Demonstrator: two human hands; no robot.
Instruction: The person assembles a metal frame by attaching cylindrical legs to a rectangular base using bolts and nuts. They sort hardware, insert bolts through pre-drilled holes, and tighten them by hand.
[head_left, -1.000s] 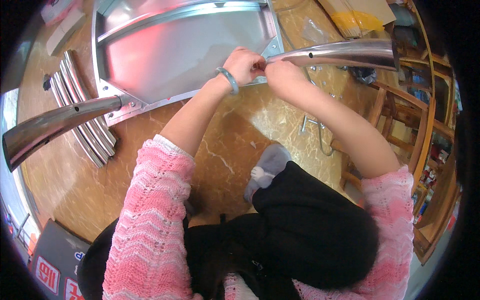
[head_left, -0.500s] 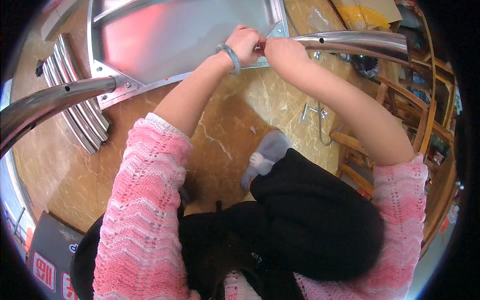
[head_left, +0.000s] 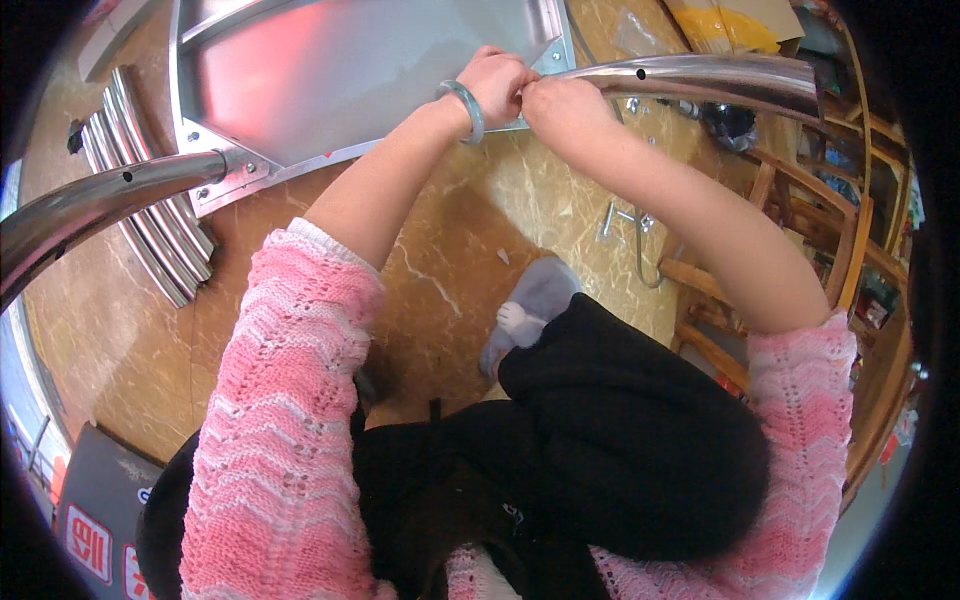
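Two sets of curled fingers (head_left: 513, 74), drawn in close against each other, tips hidden; cannot tell whether pinching anything. Left hand (head_left: 488, 88) and right hand (head_left: 570, 106) side by side at the near right corner of the silver metal panel (head_left: 330, 90), by the inner end of the right curved tube (head_left: 700, 80). Pale green bangle (head_left: 472, 102) just behind the left hand. At the panel's near left corner, left curved tube (head_left: 110, 192) beside bolts (head_left: 250, 168). Past the panel's left edge, a row of loose tubes (head_left: 170, 250). At lower left, dark board (head_left: 115, 460) with red-edged square labels (head_left: 88, 545), each bearing characters, one cut off. Underfoot, glossy brown floor (head_left: 430, 240), marbled with pale veins. Off the panel's near right corner, small metal fittings (head_left: 645, 223). Farther right, wooden frame (head_left: 858, 250); beyond the panel's right edge, yellow plastic (head_left: 735, 30) against a cardboard box (head_left: 785, 18). Nearest the body, grey slipper (head_left: 550, 285), black trousers (head_left: 630, 430), pink-and-white knitted sleeves (head_left: 280, 400).
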